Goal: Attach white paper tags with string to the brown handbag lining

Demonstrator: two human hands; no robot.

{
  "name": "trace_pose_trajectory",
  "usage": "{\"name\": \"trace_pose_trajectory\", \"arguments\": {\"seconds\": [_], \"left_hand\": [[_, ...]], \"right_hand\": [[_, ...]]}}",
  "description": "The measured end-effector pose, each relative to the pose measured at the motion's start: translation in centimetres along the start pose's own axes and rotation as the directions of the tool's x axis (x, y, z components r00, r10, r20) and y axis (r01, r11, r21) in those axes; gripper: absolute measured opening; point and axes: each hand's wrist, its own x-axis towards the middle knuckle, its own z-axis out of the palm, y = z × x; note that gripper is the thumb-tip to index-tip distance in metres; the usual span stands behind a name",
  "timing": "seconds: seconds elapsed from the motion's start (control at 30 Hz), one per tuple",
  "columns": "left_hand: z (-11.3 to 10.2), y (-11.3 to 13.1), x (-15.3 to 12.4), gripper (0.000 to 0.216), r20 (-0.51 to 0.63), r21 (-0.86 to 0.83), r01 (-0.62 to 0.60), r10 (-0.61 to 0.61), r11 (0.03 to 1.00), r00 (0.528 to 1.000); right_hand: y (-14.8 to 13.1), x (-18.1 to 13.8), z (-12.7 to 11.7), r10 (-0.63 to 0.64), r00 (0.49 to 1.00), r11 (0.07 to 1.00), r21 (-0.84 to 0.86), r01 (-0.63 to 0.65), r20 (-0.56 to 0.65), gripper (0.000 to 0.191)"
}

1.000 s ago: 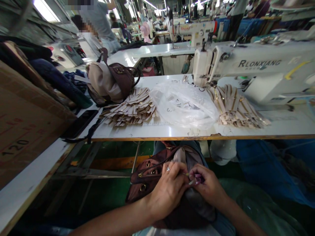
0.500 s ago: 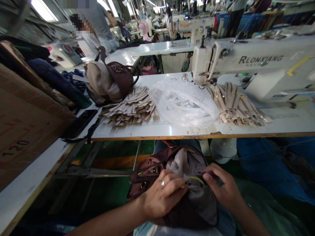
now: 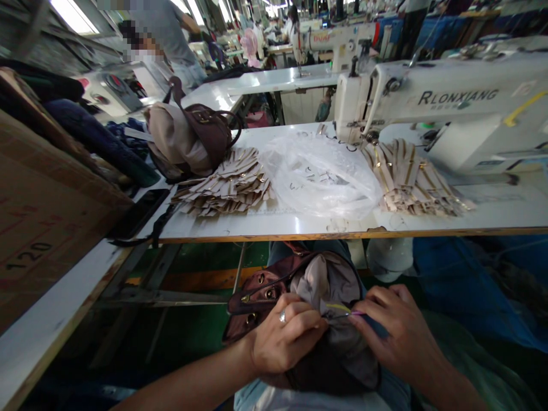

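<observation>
A dark brown handbag (image 3: 265, 291) with gold eyelets and a grey lining (image 3: 329, 285) pulled out lies on my lap, below the table edge. My left hand (image 3: 285, 337), a ring on one finger, is closed and pinches the grey lining. My right hand (image 3: 398, 331) is closed on a small pink-handled tool (image 3: 349, 312) whose tip touches the lining beside the left fingers. A thin yellow strip shows on the lining between the two hands.
The white sewing table (image 3: 278, 225) carries two piles of beige strap pieces (image 3: 231, 185) (image 3: 411, 180), a clear plastic bag (image 3: 321, 177), a second brown bag (image 3: 192, 137) and a white sewing machine (image 3: 449, 108). A cardboard box (image 3: 47, 211) stands at the left. People work in the background.
My hands have drawn apart: the right hand slid rightward with the tool, and the lining with its yellow strip now shows between them. The view tilted slightly downward.
</observation>
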Motion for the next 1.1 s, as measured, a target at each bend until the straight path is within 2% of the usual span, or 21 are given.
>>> {"name": "trace_pose_trajectory", "arguments": {"seconds": [0.1,0.2,0.3,0.4,0.47,0.53,0.6,0.67,0.77,0.87,1.0,1.1], "left_hand": [[0.1,0.0,-0.1,0.01,-0.039,-0.004,0.005,-0.005,1.0,0.999],[0.1,-0.1,-0.1,0.011,-0.061,-0.004,0.001,-0.001,1.0,0.998],[0.2,-0.2,-0.1,0.01,-0.077,-0.002,-0.014,0.014,1.0,0.997],[0.3,-0.3,-0.1,0.01,-0.09,0.018,-0.05,0.051,0.999,0.995],[0.4,-0.4,-0.1,0.011,-0.092,0.037,-0.076,0.08,0.996,0.993],[0.6,-0.4,-0.2,0.011,-0.094,0.049,-0.088,0.093,0.995,0.991],[0.7,-0.5,-0.4,0.01,-0.096,0.038,-0.059,0.062,0.998,0.993],[0.9,-0.5,-0.6,0.008,-0.097,0.015,-0.01,0.011,1.0,0.995],[0.9,-0.4,-0.6,0.007,-0.092,0.002,0.006,-0.006,1.0,0.996],[0.8,-0.4,-0.5,0.007,-0.104,-0.01,0.003,-0.004,1.0,0.995],[0.7,-0.4,-0.4,0.007,-0.116,-0.031,0.006,-0.009,1.0,0.993],[0.8,-0.5,-0.5,0.011,-0.09,-0.003,0.04,-0.04,0.999,0.995]], "right_hand": [[-0.2,0.2,0.2,0.052,0.998,0.998,0.044,-0.053,0.023,0.015],[0.3,0.1,1.3,0.161,0.983,0.957,0.23,-0.176,0.085,0.022],[1.1,-0.3,3.2,0.273,0.94,0.809,0.48,-0.339,0.205,0.032],[1.6,-0.8,4.9,0.326,0.909,0.653,0.633,-0.415,0.26,0.037],[1.5,-0.9,5.5,0.348,0.9,0.592,0.683,-0.429,0.263,0.037],[1.4,-1.0,5.7,0.359,0.898,0.572,0.7,-0.428,0.256,0.038],[1.3,-1.0,5.4,0.355,0.907,0.605,0.684,-0.409,0.228,0.037],[1.2,-0.9,4.7,0.336,0.927,0.685,0.632,-0.362,0.167,0.033],[1.1,-0.9,3.5,0.28,0.96,0.842,0.472,-0.261,0.033,0.025],[0.9,-0.8,2.4,0.193,0.98,0.939,0.298,-0.169,-0.051,0.018],[0.8,-0.8,2.1,0.11,0.99,0.972,0.218,-0.088,-0.093,0.012],[0.9,-0.9,2.7,0.184,0.981,0.946,0.283,-0.16,-0.06,0.016]]}}
